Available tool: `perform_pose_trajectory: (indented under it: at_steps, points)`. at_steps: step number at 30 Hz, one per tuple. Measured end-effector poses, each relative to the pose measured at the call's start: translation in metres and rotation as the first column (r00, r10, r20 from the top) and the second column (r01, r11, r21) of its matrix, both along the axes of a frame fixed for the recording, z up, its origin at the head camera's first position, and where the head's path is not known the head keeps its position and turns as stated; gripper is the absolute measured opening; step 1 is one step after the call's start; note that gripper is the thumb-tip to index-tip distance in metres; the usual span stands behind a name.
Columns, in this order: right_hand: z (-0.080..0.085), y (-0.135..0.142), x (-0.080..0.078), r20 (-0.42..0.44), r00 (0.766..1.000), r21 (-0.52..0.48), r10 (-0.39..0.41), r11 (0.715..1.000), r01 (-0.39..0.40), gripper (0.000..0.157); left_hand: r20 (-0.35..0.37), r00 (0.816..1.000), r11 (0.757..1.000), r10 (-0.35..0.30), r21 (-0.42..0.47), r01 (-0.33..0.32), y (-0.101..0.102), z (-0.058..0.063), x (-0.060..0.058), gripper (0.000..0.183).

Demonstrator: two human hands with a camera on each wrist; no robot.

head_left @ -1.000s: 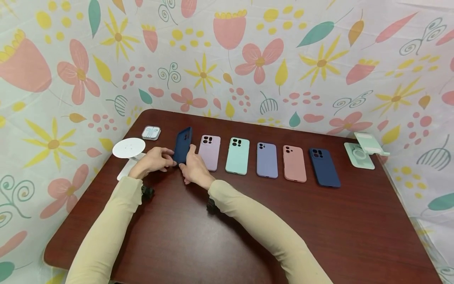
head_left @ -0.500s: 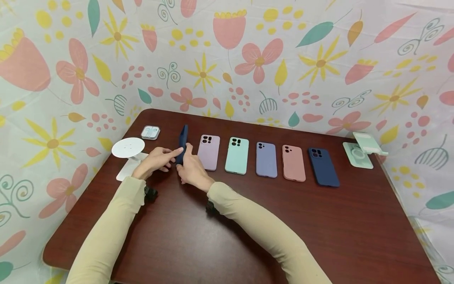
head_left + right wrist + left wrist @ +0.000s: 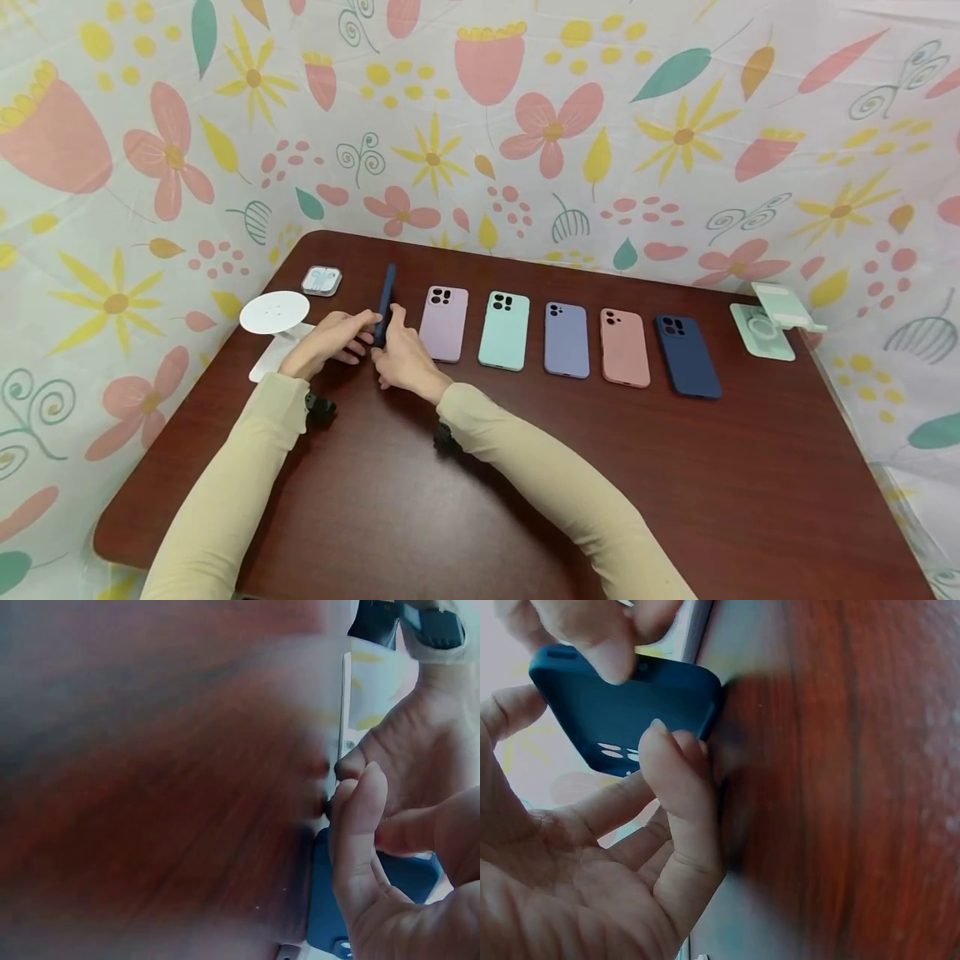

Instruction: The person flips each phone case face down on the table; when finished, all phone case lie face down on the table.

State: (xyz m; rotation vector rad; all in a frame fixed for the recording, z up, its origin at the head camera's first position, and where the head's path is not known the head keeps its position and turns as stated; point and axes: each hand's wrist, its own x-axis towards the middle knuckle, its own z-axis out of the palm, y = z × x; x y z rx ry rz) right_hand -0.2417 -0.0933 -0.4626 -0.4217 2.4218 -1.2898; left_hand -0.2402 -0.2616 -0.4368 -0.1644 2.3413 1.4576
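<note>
A dark blue phone case [image 3: 387, 287] stands on its long edge near the back left of the table, camera cutouts at its far end. My left hand [image 3: 324, 343] grips its left side, thumb on the top edge. From the right, my right hand [image 3: 408, 358] pinches its near end. Looking into the hollow inside of the case [image 3: 630, 697], the left wrist view shows the left fingers curled at its rim. In the right wrist view the right fingers partly cover the case [image 3: 324, 900]. A lilac phone case [image 3: 444, 325] lies just right of my right hand.
Mint [image 3: 504, 333], periwinkle [image 3: 566, 342], pink [image 3: 624, 350] and another dark blue case [image 3: 687, 358] continue the row rightward. A white round-topped stand [image 3: 273, 310] and a small earphone box [image 3: 322, 280] sit left; a pale green folding stand [image 3: 761, 329] is far right.
The dark blue case has turned from showing its broad face to standing edge-up. My left thumb has come onto its edge. The other cases have stayed put.
</note>
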Motion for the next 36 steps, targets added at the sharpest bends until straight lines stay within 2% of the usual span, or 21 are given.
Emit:
perform_pose_trajectory:
  at_steps: [4, 8, 13, 16, 23, 26, 31, 36]
  points:
    - [0.008, 0.001, 0.001, 0.006, 1.000, -0.027, 0.021, 0.999, -0.021, 0.082, -0.034, 0.999, 0.999, 0.034, 0.013, -0.033, 0.001, 0.006, 0.001, 0.056]
    - [0.012, 0.002, 0.003, 0.024, 0.999, -0.033, 0.029, 0.999, -0.028, 0.078, -0.142, 0.988, 0.998, 0.061, -0.014, -0.063, 0.005, 0.014, 0.004, 0.049]
    - [0.010, 0.002, 0.001, 0.018, 0.999, -0.009, 0.039, 0.999, -0.038, 0.079, -0.322, 0.946, 0.989, 0.049, -0.114, -0.090, 0.007, 0.021, 0.009, 0.044]
    - [0.009, 0.001, -0.001, 0.011, 0.999, 0.012, 0.047, 0.999, -0.047, 0.079, -0.387, 0.922, 0.979, 0.021, -0.180, -0.097, 0.007, 0.024, 0.012, 0.041]
    - [0.008, 0.000, -0.005, 0.054, 0.998, 0.033, 0.045, 0.998, -0.047, 0.078, -0.414, 0.910, 0.953, -0.034, -0.287, -0.095, 0.004, 0.024, 0.016, 0.043]
    - [0.009, 0.000, -0.006, 0.075, 0.997, 0.035, 0.037, 0.999, -0.039, 0.071, -0.416, 0.907, 0.939, -0.057, -0.331, -0.092, 0.003, 0.024, 0.017, 0.049]
    - [0.009, 0.000, -0.007, 0.091, 0.995, 0.042, 0.030, 0.999, -0.034, 0.059, -0.402, 0.913, 0.929, -0.077, -0.361, -0.081, 0.001, 0.024, 0.017, 0.055]
    - [0.010, 0.000, -0.006, 0.119, 0.993, 0.023, 0.016, 1.000, -0.019, 0.059, -0.385, 0.918, 0.909, -0.098, -0.411, -0.075, 0.000, 0.024, 0.017, 0.059]
